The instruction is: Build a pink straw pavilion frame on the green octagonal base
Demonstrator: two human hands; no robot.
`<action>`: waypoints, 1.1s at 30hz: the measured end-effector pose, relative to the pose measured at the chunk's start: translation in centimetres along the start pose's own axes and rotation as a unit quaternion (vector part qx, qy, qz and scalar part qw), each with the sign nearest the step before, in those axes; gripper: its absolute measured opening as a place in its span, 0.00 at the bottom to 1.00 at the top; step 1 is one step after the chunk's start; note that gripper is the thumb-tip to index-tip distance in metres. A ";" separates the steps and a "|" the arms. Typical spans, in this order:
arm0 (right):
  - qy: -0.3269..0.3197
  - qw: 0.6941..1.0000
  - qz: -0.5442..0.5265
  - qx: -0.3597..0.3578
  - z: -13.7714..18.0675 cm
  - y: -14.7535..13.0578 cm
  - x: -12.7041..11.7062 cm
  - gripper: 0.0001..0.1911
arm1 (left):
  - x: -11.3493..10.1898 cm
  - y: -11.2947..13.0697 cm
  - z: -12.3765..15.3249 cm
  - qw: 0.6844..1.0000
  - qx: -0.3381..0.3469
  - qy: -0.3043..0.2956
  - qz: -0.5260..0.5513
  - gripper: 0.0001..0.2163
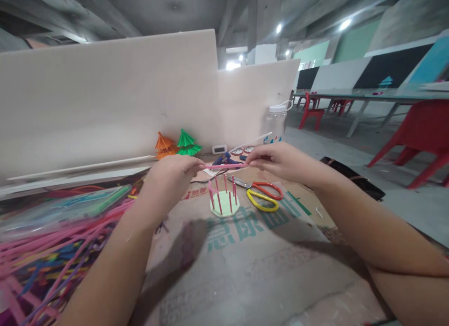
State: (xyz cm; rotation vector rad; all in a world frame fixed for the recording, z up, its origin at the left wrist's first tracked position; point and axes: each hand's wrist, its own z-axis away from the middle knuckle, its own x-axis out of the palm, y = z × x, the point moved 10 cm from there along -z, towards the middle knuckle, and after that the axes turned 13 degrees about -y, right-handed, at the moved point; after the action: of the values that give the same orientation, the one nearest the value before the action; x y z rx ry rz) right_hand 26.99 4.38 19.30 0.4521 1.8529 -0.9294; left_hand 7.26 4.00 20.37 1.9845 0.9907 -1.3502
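Observation:
A thin pink strip (224,166) is stretched level between my two hands. My left hand (177,172) pinches its left end, and my right hand (275,160) pinches the right end. Just below the strip, a pale green flat base (225,206) with cut corners lies on the cardboard. Several dark pink sticks (220,202) stand upright around its edge, and a pink piece is by the left ones. To the right of the base are scissors (262,202) with one red and one yellow handle loop. A blue tool (222,159), perhaps a glue gun, lies behind the strip, partly covered.
Printed cardboard (245,270) covers the table. Pink strips (70,237) and coloured scraps lie at left beside a clear plastic case (77,209). Orange (164,144) and green (187,141) folded trees stand at the white partition (122,97). A water bottle (275,122) stands back right.

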 end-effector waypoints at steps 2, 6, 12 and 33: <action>-0.014 1.000 0.000 0.027 0.2 1.1 -0.7 0.15 | -0.8 -1.9 0.3 0.998 -0.058 0.017 0.011 0.15; -0.013 0.996 -0.024 0.086 0.8 3.2 -2.3 0.17 | -1.1 -4.1 0.7 0.995 -0.090 0.032 0.037 0.15; 0.045 0.993 -0.030 0.107 1.0 4.2 -3.4 0.13 | -0.5 -4.1 0.4 0.996 -0.047 0.043 0.066 0.14; 0.310 0.919 0.209 -0.124 4.3 -5.6 -3.4 0.11 | 0.9 1.6 0.0 0.998 0.041 0.018 0.037 0.15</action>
State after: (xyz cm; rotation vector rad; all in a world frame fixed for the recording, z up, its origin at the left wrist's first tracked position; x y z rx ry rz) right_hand 27.43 -2.16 23.60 1.0217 2.2671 -0.2555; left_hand 8.79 3.33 19.60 2.0909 0.8827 -1.3388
